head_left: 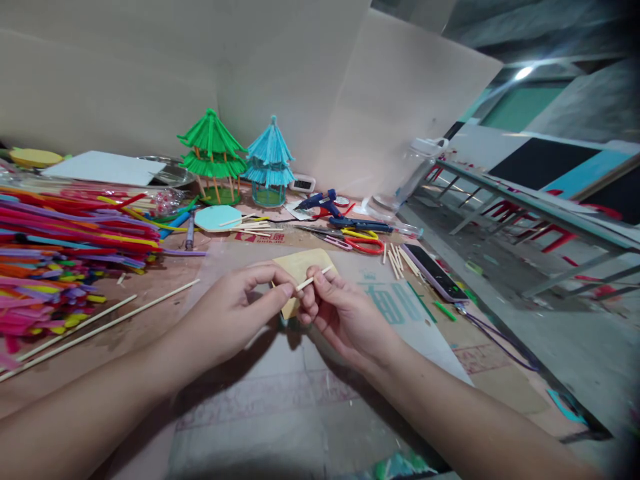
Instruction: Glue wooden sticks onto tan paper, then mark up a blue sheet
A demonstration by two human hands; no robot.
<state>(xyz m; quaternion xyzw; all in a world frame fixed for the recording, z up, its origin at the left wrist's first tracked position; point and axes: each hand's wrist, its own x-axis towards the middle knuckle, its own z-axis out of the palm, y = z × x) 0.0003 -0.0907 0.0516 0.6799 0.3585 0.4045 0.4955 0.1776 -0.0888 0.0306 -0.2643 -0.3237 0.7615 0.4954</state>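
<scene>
Between my two hands is a short pale wooden stick, tilted up to the right. My right hand pinches it near its upper end. My left hand has thumb and forefinger closed on its lower left end. Behind the fingers shows a tan piece of card or sandpaper, its lower part hidden by my hands. Right of my hands lie several cut wooden sticks. Two long wooden sticks rest on the left, near my left forearm.
A heap of coloured pipe cleaners fills the left. Green and blue pavilion models stand at the back. Beyond my hands lie a glue gun, a blue cutter and red-handled scissors. A phone lies near the right edge.
</scene>
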